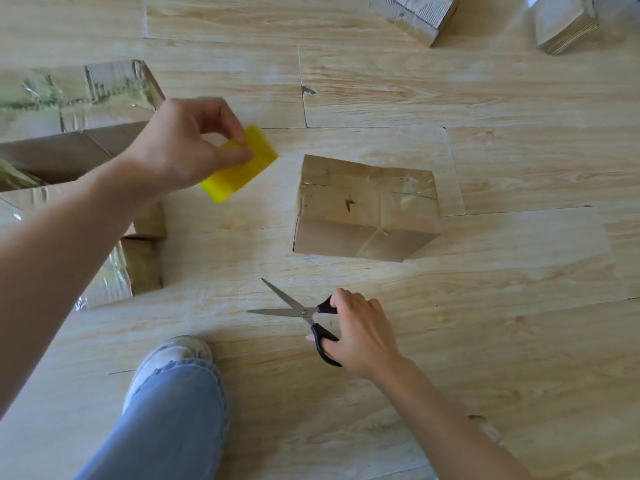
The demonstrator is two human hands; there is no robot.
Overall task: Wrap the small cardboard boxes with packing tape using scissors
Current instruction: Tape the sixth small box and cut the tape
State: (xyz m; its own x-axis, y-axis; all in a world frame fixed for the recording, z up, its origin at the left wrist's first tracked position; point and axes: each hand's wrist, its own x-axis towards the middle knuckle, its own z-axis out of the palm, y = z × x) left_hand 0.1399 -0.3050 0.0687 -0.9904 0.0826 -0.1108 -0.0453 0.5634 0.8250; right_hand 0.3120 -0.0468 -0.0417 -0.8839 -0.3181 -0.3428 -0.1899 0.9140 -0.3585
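Now, left hand (pixel 183 143): thumb and fingertips pinch a yellow plastic card (pixel 242 171).
Right hand (pixel 360 334): fingers curled round the black handles of the scissors (pixel 298 311), blades spread apart.
Small box (pixel 367 206): wrapped in tape, on the wooden floor (pixel 485 306), just ahead of the right hand and right of the left hand.
Big open carton (pixel 69 109): under and beyond the left forearm.
Two more boxes (pixel 415 15): far ahead of the right hand.
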